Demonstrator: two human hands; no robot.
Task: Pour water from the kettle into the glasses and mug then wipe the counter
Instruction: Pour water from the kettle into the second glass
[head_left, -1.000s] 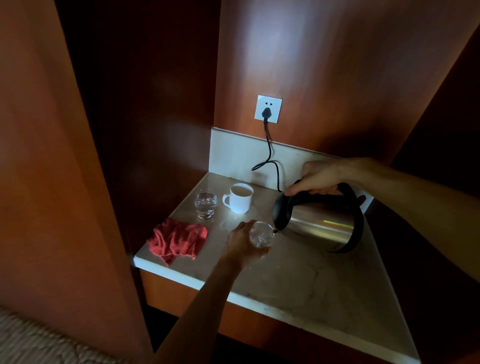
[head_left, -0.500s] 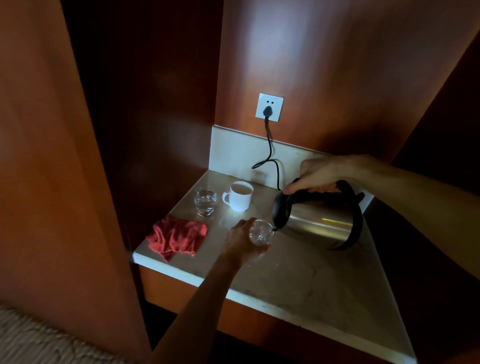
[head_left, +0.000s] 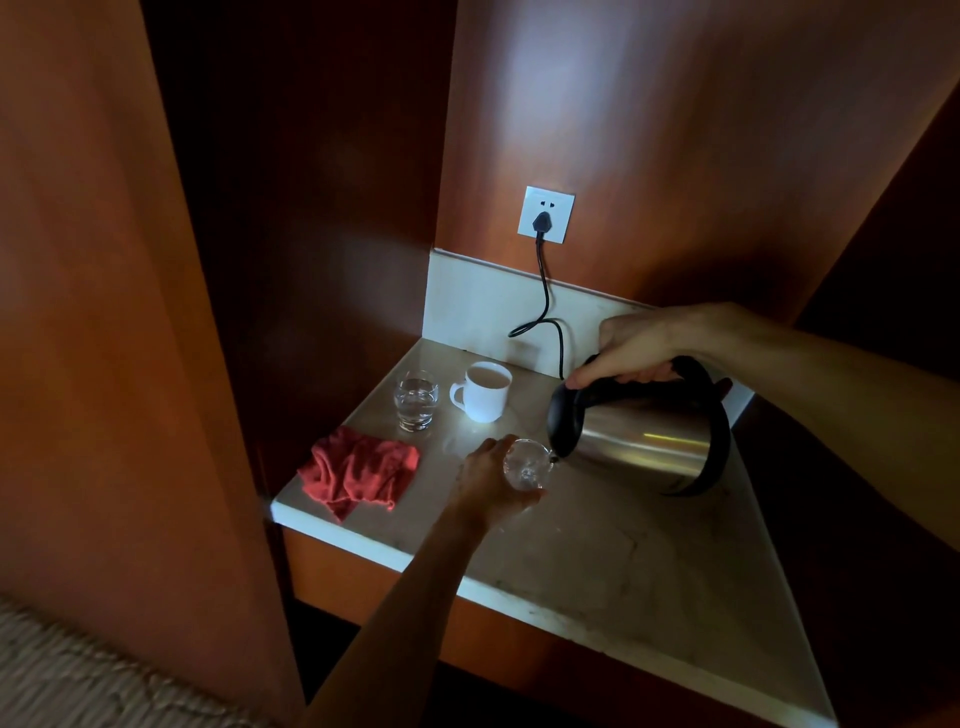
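Note:
My right hand (head_left: 631, 349) grips the black handle of a steel kettle (head_left: 649, 444), which is tilted left with its spout over a clear glass (head_left: 527, 470). My left hand (head_left: 488, 480) holds that glass from the left, low over the marble counter (head_left: 597, 551). Further back stands a second glass (head_left: 415, 400) with water in it, and to its right a white mug (head_left: 485, 392) that looks filled. A crumpled red cloth (head_left: 358, 470) lies near the counter's left front corner.
A black cord (head_left: 545, 306) runs from a white wall socket (head_left: 545, 214) down behind the kettle. Dark wooden panels close in the counter at left, back and right. A woven floor covering (head_left: 78, 675) shows at the lower left.
The hands, kettle and held glass keep nearly the same pose throughout. The view has shifted slightly.

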